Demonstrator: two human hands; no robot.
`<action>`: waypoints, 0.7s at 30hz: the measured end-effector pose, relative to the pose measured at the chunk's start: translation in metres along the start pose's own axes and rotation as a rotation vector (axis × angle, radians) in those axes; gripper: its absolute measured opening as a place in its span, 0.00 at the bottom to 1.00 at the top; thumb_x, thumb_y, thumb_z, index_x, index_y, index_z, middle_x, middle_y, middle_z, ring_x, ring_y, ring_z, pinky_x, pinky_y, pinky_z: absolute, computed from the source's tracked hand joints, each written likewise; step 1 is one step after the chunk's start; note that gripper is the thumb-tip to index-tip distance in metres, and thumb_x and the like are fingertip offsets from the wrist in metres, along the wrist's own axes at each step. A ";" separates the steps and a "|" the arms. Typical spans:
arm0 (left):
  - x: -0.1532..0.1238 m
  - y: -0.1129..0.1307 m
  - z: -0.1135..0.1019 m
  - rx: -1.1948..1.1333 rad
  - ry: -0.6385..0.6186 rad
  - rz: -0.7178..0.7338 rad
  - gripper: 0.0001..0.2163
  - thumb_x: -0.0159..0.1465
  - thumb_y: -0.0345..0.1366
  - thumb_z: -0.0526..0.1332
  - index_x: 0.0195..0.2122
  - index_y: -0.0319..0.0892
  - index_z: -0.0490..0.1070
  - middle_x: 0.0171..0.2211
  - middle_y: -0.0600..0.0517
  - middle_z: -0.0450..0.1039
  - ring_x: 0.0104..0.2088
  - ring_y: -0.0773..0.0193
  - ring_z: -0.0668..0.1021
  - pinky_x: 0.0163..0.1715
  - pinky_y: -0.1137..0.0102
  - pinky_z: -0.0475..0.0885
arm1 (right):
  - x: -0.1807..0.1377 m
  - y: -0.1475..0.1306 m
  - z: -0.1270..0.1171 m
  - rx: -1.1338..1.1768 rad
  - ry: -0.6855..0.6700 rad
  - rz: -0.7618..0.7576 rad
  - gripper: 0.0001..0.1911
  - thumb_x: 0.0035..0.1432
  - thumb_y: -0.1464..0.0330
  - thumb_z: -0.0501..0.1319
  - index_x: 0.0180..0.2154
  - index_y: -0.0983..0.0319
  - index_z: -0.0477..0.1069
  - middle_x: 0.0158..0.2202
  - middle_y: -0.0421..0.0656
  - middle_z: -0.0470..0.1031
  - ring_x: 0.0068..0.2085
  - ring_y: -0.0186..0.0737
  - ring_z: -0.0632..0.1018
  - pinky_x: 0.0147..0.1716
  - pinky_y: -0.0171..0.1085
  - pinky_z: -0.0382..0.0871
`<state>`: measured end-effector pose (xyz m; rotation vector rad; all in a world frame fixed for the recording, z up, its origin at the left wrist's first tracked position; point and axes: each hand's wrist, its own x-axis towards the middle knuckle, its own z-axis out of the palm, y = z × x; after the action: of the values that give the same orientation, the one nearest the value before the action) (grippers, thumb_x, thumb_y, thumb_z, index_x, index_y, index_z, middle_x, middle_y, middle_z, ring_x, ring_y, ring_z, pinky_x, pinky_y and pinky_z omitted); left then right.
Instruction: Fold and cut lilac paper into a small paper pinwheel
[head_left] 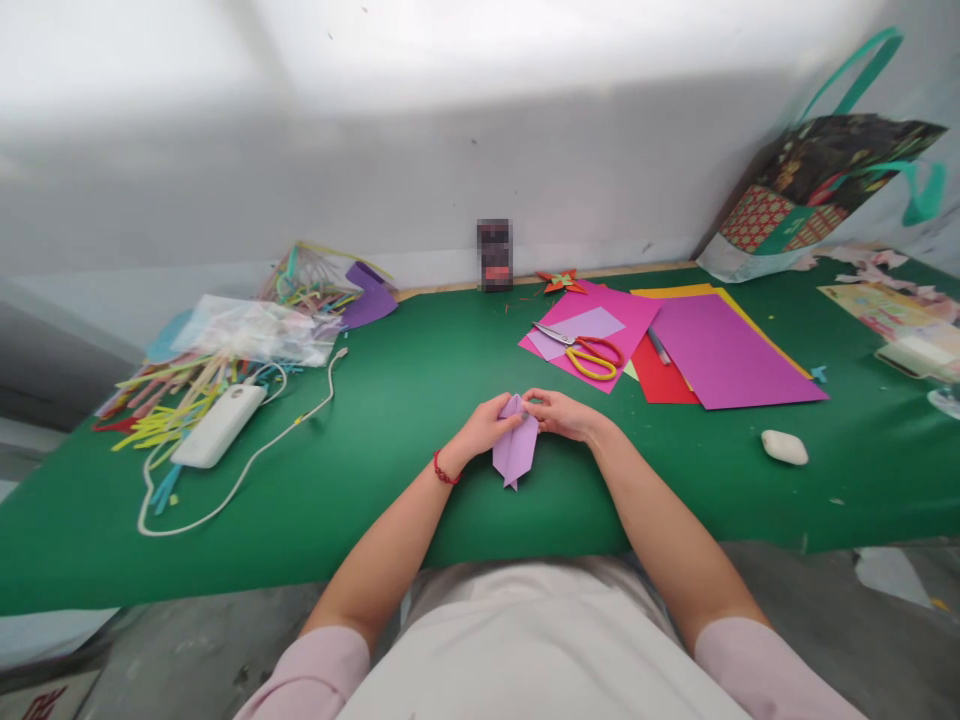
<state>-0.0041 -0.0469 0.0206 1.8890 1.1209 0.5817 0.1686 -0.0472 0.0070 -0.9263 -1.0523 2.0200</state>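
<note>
A folded piece of light purple paper [514, 455] is held over the near part of the green table, its pointed ends toward me. My left hand [486, 424] grips its left side, thumb laid across the top. On the upper right edge, the fingers of my right hand [559, 413] pinch the same paper. Beyond my hands, scissors with red and yellow handles [592, 360] lie on magenta paper [622, 312], partly over a lilac sheet [600, 322].
Purple paper [739, 350] lies over red and yellow sheets at right, near a white oval object [784, 447]. Paper strips [187, 385], a white power bank [220, 427] and its cable [247, 475] occupy the left. A bag [787, 215] stands back right on the green table [420, 400].
</note>
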 end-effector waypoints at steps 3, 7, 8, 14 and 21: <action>-0.001 0.000 -0.001 -0.018 0.002 0.018 0.12 0.57 0.42 0.55 0.24 0.41 0.55 0.23 0.58 0.57 0.24 0.71 0.61 0.23 0.74 0.57 | 0.000 0.000 0.002 -0.029 0.012 -0.016 0.21 0.39 0.57 0.70 0.30 0.63 0.67 0.24 0.36 0.68 0.27 0.30 0.71 0.28 0.32 0.67; -0.001 0.000 -0.004 -0.027 0.026 0.010 0.12 0.57 0.42 0.55 0.24 0.41 0.55 0.23 0.57 0.58 0.24 0.70 0.62 0.24 0.74 0.58 | 0.003 0.001 0.005 -0.060 0.034 -0.049 0.19 0.42 0.56 0.68 0.28 0.63 0.66 0.24 0.36 0.68 0.27 0.30 0.71 0.29 0.32 0.67; 0.000 0.000 -0.005 -0.032 0.027 0.007 0.12 0.57 0.42 0.55 0.24 0.41 0.55 0.23 0.57 0.58 0.24 0.70 0.62 0.24 0.74 0.58 | 0.004 0.002 0.006 -0.071 0.041 -0.054 0.20 0.42 0.55 0.68 0.27 0.63 0.66 0.23 0.36 0.67 0.27 0.30 0.71 0.28 0.32 0.67; 0.000 -0.002 -0.008 -0.108 -0.004 -0.007 0.11 0.56 0.42 0.56 0.25 0.41 0.57 0.24 0.56 0.59 0.25 0.70 0.63 0.24 0.74 0.60 | 0.008 0.006 0.013 -0.294 0.115 -0.151 0.21 0.48 0.50 0.61 0.23 0.61 0.62 0.15 0.32 0.58 0.17 0.28 0.63 0.15 0.30 0.59; -0.002 -0.005 -0.010 -0.274 -0.073 -0.010 0.13 0.53 0.45 0.59 0.28 0.40 0.61 0.25 0.55 0.62 0.25 0.70 0.65 0.24 0.74 0.62 | 0.009 0.007 0.018 -0.427 0.137 -0.256 0.25 0.48 0.46 0.58 0.20 0.60 0.58 0.15 0.31 0.52 0.14 0.26 0.57 0.10 0.30 0.50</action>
<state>-0.0148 -0.0425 0.0219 1.6542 0.9511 0.6224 0.1476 -0.0497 0.0060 -1.0642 -1.4737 1.5286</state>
